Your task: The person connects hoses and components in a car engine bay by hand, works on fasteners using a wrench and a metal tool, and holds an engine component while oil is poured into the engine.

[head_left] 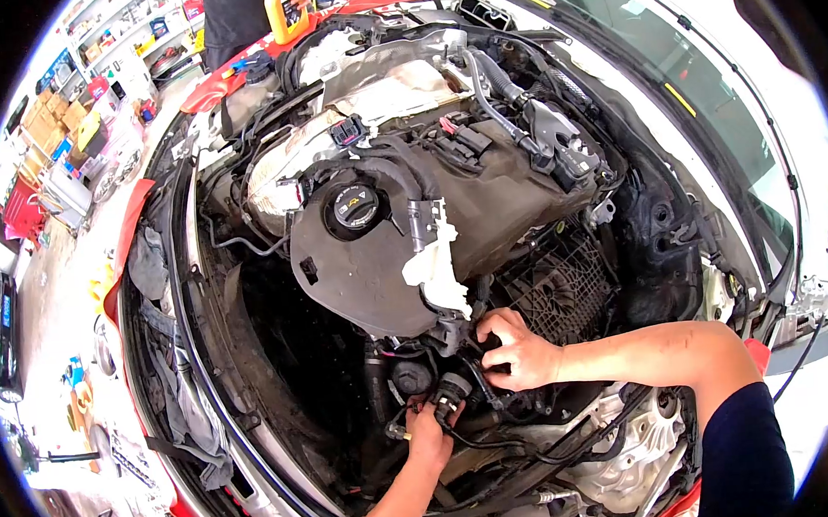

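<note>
Low in the engine bay, my left hand [428, 437] has its fingers closed around a black hose fitting [453, 390] with a ribbed, ringed end. A round black cap-like part [411, 378] sits just beyond those fingers. My right hand [520, 354] reaches in from the right, fingers curled and pressed together beside a thin black hose [481, 382]; its fingertips are hidden among the dark parts. Above both hands lies the dark engine cover [349, 271] with a black oil filler cap [356, 207]. A torn white piece [441, 266] hangs at the cover's edge.
A black ribbed grid panel [556, 284] lies beyond my right hand. Wiring and a silvery metal housing [630, 448] are at lower right. Red fender covers [132, 245] line the edges. Across the car, another person [233, 25] holds an orange-yellow jug [286, 14].
</note>
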The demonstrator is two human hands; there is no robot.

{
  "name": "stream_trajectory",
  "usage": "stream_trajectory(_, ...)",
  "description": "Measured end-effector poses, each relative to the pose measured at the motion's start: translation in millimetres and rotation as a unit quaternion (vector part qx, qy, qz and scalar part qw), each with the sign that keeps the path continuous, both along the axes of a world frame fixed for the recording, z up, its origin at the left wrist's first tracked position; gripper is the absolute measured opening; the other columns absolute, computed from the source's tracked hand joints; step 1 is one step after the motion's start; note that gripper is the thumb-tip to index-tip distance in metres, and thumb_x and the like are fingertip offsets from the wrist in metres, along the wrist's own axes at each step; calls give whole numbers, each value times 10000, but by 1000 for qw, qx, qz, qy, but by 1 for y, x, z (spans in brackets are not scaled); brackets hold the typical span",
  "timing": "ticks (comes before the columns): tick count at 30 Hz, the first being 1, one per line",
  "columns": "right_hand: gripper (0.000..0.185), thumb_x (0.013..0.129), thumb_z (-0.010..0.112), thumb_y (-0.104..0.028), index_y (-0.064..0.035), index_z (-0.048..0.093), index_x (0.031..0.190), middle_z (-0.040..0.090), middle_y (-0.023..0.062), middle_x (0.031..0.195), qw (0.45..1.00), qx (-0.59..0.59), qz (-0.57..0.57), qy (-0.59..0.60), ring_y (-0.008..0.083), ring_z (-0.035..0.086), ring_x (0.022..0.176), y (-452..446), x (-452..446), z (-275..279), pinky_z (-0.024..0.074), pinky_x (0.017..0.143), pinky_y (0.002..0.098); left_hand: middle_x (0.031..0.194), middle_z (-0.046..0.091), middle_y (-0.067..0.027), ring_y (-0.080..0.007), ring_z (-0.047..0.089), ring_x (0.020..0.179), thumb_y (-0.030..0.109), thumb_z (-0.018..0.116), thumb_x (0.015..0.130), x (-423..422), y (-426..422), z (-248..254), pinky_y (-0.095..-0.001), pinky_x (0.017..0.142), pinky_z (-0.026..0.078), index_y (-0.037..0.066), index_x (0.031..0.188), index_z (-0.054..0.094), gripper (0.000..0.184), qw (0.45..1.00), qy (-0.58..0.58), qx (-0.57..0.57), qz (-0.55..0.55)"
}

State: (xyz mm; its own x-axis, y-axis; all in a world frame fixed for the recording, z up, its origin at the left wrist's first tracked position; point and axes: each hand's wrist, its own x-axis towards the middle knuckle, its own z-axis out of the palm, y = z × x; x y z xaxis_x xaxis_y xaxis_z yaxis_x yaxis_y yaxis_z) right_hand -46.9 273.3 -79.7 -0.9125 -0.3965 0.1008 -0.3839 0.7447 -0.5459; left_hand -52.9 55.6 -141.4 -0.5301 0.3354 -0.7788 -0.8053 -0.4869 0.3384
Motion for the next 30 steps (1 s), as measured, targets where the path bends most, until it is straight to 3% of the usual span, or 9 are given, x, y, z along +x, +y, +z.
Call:
stream_trajectory(6,235,669,741,-161,-53,673,866,452,124,1106,999,33,-31,27,332,405,1122,-6,-1,0,328,967,453,1146,535,-101,-229,577,1020,40,409,955,0,0,3,-390,883,548,68,1223,404,269,1000,-4,-1,-6)
stream_trajectory(11,275,677,734,-165,-53,670,920,443,129,1133,1000,-15,-19,1,338,404,1132,2,1,-6,338,960,459,1130,542,-99,-228,580,1014,34,409,952,-2,1,7,-393,864,557,73,1189,425,241,1000,-17,-8,0)
stream_trajectory(15,218,674,738,-151,-57,654,853,438,128,1105,999,5,-38,34,338,409,1104,-7,-2,-4,344,953,460,1138,543,-97,-226,580,1019,34,412,953,-2,1,6,-389,867,555,70,1207,420,257,1000,10,5,-6)
stream_trajectory(18,274,621,747,-113,-65,632,864,450,133,1061,997,45,-22,58,354,444,1062,-6,-2,-2,359,918,463,1187,528,-81,-226,575,1029,30,453,929,0,-1,-6,-417,832,564,87,1202,432,279,1000,3,23,4)
stream_trajectory(21,301,680,735,-159,-54,655,950,443,137,1121,1000,-3,-9,13,346,404,1126,-1,-1,-4,340,977,468,1181,531,-77,-217,575,1025,23,432,939,-1,2,2,-414,833,563,86,1195,436,264,1000,-15,-1,15)
stream_trajectory(27,268,670,724,-132,-28,660,908,445,149,1137,998,38,-35,19,349,397,1130,-12,-2,-2,344,969,471,1190,513,-100,-233,564,1053,24,388,949,0,1,4,-398,873,554,78,1237,396,294,1000,3,13,5)
stream_trajectory(30,232,667,710,-108,-18,666,876,445,152,1136,989,138,-42,-35,348,386,1124,-25,-6,12,347,952,480,1175,526,-95,-229,571,1046,25,394,946,-1,1,7,-406,869,554,88,1219,409,280,1000,0,10,12)
